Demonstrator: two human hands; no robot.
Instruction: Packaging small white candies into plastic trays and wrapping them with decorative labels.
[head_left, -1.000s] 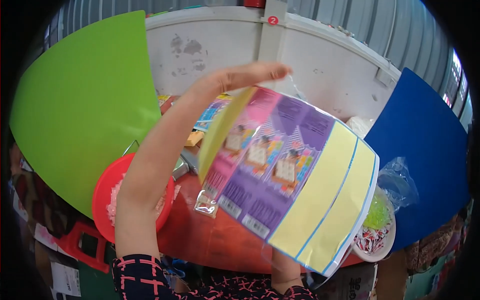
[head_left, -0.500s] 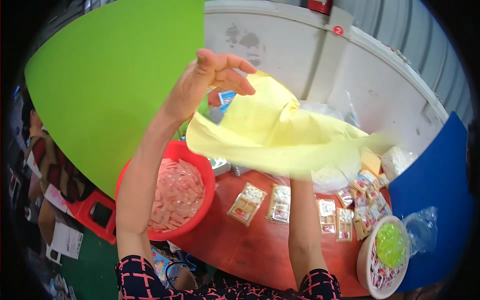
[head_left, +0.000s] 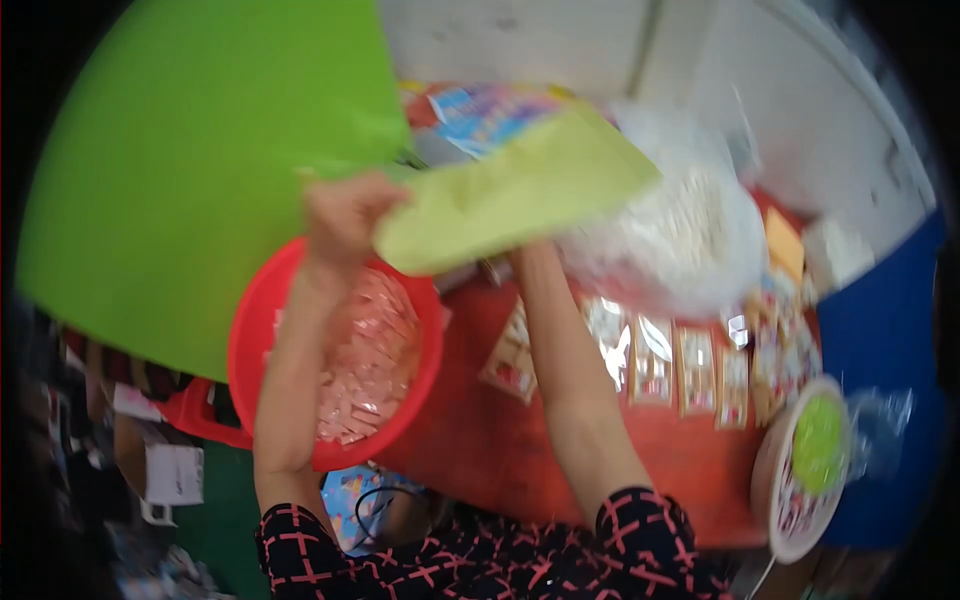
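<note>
Head view: I see a pale yellow-green sheet [head_left: 510, 195] held up in the air over the red tabletop [head_left: 480, 440], well above the things lying there. It looks thin, light and floppy to me (it curves and sags along its length), so I judge it wants a grip at an edge or corner rather than the middle, and it would slip or crease easily. My left hand [head_left: 345, 215] pinches its near left corner, fingers pressed together on the sheet. My right hand goes up behind the sheet and is hidden; I cannot tell how its fingers are set, only that the right forearm [head_left: 565, 370] rises to it. Just beyond the sheet sits a clear plastic bag [head_left: 680, 235] full of pale small pieces. Below my left arm is a red basin [head_left: 250, 330] holding pinkish packets. A row of small sachets [head_left: 690, 365] lies on the tabletop, and a round white tub [head_left: 800, 465] with something green stands to the right. A big green board [head_left: 180, 160] fills the left.
</note>
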